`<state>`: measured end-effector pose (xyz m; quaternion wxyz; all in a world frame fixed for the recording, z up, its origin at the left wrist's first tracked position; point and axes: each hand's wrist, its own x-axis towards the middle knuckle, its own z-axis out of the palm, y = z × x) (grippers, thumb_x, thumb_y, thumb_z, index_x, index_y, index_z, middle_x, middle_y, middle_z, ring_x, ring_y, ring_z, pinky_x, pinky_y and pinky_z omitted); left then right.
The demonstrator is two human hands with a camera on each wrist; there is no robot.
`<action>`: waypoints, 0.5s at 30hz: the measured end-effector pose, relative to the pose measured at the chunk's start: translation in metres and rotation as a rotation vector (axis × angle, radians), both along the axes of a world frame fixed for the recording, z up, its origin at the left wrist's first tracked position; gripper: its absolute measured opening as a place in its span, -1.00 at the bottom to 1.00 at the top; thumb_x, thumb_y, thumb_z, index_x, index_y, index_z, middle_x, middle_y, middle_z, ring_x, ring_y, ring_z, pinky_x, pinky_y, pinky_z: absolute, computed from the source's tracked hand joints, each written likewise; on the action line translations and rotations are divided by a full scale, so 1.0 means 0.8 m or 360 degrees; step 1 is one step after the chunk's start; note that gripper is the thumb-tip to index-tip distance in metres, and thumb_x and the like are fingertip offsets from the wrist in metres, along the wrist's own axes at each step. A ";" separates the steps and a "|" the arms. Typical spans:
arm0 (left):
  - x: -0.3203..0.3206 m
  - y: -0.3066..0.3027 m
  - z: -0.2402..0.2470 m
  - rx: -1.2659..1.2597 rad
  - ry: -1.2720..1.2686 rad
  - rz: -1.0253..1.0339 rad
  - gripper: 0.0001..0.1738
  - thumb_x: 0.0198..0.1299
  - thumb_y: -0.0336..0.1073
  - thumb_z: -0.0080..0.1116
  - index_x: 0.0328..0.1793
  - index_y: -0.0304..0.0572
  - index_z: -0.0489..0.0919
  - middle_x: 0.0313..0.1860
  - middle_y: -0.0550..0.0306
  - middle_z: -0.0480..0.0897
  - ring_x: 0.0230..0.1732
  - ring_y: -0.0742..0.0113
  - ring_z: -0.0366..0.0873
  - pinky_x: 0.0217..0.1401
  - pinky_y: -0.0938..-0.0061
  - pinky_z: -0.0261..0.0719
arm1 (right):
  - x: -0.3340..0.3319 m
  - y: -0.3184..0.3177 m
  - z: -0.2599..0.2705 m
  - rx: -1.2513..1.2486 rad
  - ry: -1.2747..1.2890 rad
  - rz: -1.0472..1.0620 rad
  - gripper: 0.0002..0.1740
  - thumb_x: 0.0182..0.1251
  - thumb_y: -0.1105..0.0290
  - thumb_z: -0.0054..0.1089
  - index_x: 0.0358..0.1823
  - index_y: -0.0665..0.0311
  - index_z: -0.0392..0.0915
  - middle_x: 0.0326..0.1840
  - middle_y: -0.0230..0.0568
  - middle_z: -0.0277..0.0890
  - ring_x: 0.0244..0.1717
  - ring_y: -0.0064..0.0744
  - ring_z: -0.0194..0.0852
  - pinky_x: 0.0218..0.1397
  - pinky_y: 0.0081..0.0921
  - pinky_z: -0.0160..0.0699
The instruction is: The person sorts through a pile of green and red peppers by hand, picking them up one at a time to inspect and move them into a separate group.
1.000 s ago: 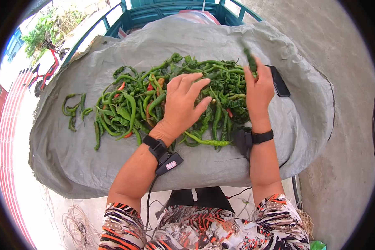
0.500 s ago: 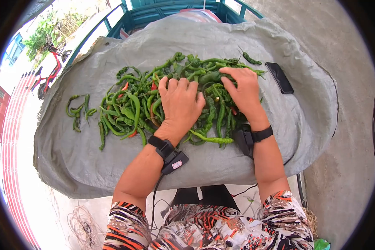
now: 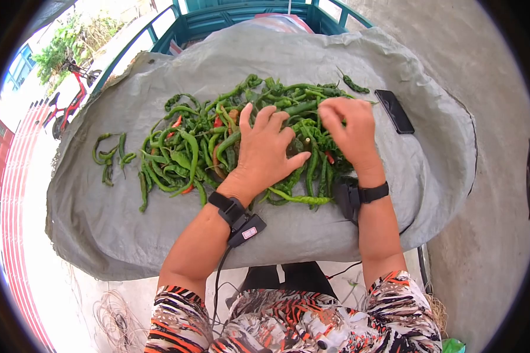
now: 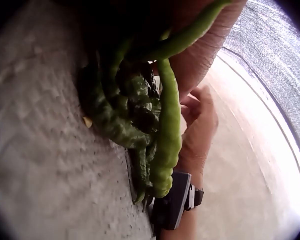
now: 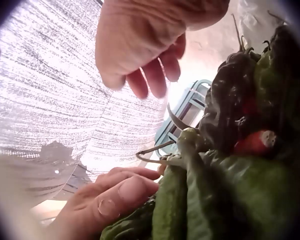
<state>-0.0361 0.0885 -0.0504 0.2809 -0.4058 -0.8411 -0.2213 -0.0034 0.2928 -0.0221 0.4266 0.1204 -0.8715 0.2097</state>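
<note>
A heap of long green chili peppers point(image 3: 176, 159), a few red ones among them, lies on a grey sheet point(image 3: 123, 229). My left hand point(image 3: 265, 147) rests over the middle of the heap with its fingers spread. At the heap's right end is my right hand point(image 3: 354, 129), raised over the peppers. In the right wrist view, that hand point(image 5: 145, 45) has loosely bent fingers and nothing between them. A light green pepper point(image 4: 167, 135) hangs near my left palm in the left wrist view. One dark pepper point(image 3: 353, 84) lies apart, beyond my right hand.
A black phone point(image 3: 394, 112) lies on the sheet right of the heap. Several peppers point(image 3: 107, 156) form a small group at the left. Behind the sheet stands a teal metal cart frame point(image 3: 241, 20). Both wrists wear strapped cameras point(image 3: 247, 230).
My right hand released a dark pepper near the phone, came back to the heap, then lifted slightly. My left hand's fingers closed in on the peppers, then spread out again.
</note>
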 end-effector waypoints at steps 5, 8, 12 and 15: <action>-0.004 0.000 -0.007 -0.0015 -0.0034 -0.0026 -0.81 -0.04 -0.22 0.28 -0.31 -0.11 0.64 0.03 0.15 0.58 0.30 0.06 0.36 0.53 -0.17 -0.09 | 0.006 -0.003 -0.006 0.0274 -0.0493 0.0074 -0.81 0.13 0.24 0.29 -0.22 0.04 0.70 -0.55 -0.44 0.53 -0.32 -0.35 0.45 0.11 -0.34 0.23; -0.006 0.001 -0.010 -0.0011 -0.0002 -0.0010 -0.84 -0.08 -0.34 0.19 -0.29 -0.09 0.60 -0.03 0.16 0.59 0.23 0.08 0.41 0.52 -0.18 -0.06 | 0.004 -0.003 -0.001 0.0193 -0.0519 0.0269 -0.77 0.11 0.31 0.27 -0.16 0.05 0.69 -0.52 -0.45 0.51 -0.30 -0.34 0.44 0.16 -0.34 0.23; -0.009 0.000 -0.009 -0.0049 -0.0072 -0.0008 -0.79 -0.09 -0.36 0.17 -0.25 -0.05 0.61 -0.10 0.19 0.60 0.16 0.10 0.45 0.52 -0.17 -0.06 | 0.001 0.003 -0.002 0.0032 -0.0507 0.0371 -0.71 0.08 0.37 0.27 -0.10 0.09 0.67 -0.43 -0.41 0.51 -0.25 -0.35 0.44 0.23 -0.34 0.22; -0.009 0.000 -0.014 -0.0007 -0.0011 -0.0086 -0.79 -0.09 -0.35 0.19 -0.24 -0.01 0.61 -0.12 0.21 0.60 0.14 0.14 0.46 0.52 -0.17 -0.06 | 0.004 -0.005 0.002 -0.0547 -0.0668 0.0459 -0.69 0.08 0.40 0.24 -0.09 0.12 0.67 -0.35 -0.36 0.54 -0.19 -0.35 0.48 0.29 -0.33 0.20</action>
